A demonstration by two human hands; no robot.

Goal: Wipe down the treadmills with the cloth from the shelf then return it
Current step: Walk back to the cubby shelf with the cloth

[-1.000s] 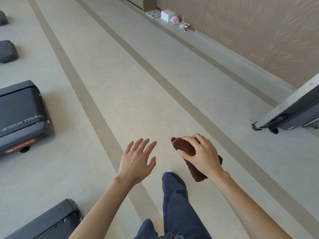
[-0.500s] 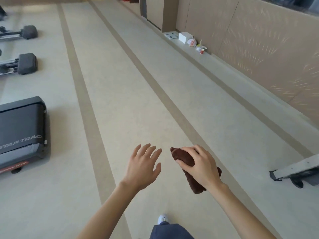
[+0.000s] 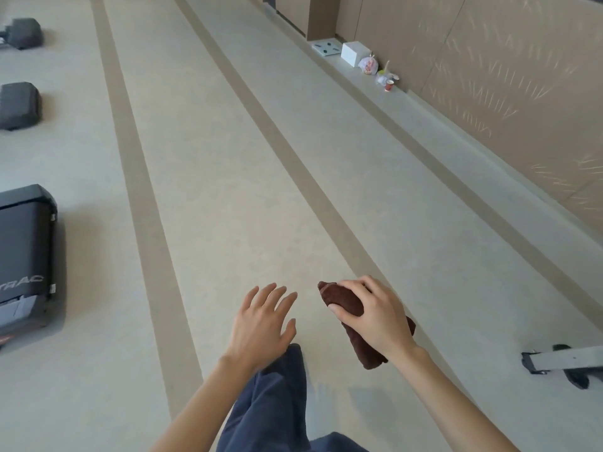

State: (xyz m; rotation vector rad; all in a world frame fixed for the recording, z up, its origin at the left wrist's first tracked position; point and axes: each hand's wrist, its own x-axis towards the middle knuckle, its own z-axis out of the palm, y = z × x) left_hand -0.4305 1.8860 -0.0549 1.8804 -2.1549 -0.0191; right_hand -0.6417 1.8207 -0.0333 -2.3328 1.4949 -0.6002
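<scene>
My right hand (image 3: 375, 316) grips a folded dark brown cloth (image 3: 342, 301) in front of me, its ends sticking out past my fingers and wrist. My left hand (image 3: 261, 324) is held out beside it with straight, spread fingers and holds nothing. The rear end of a black treadmill (image 3: 26, 256) lies on the floor at the left edge. A grey metal equipment base (image 3: 561, 360) shows at the right edge.
A wide floor aisle with brown stripes runs ahead. Two dark equipment feet (image 3: 19, 106) sit at far left. Along the right wall a low ledge (image 3: 424, 102) carries a white box (image 3: 354, 53), a bag and small cups. My leg in blue trousers (image 3: 270, 402) is below.
I have moved forward along the aisle; the treadmill has slid toward the left edge and the ledge items are nearer. My hands keep their pose, the cloth still in the right one.
</scene>
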